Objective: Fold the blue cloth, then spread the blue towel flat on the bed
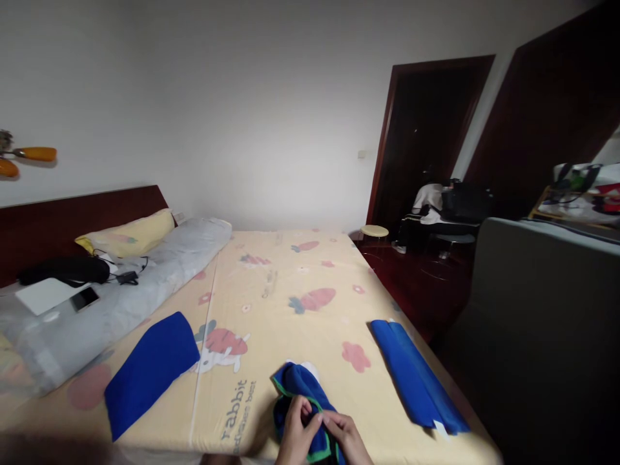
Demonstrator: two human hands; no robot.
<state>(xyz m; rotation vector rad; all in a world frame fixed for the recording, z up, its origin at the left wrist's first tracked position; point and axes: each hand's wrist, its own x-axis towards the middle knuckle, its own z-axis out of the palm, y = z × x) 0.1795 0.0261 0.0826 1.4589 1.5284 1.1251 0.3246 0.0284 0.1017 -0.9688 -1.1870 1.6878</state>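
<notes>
At the near edge of the bed my left hand [296, 433] and my right hand [345, 436] both grip a bunched blue cloth with green trim [299, 386]. The fingers of the two hands meet over its near end. To the left, a folded blue cloth [151, 369] lies flat on the yellow carrot-print sheet [290, 284]. Another folded blue cloth [414, 378] lies to the right, close to the bed's right edge.
A grey rolled duvet [145, 284], a yellow pillow [128, 236], a phone [85, 298] and a black bag [65, 270] sit by the dark headboard. A grey cabinet [542, 310] stands at the right. A stool [374, 231] and a person seated by the doorway are beyond.
</notes>
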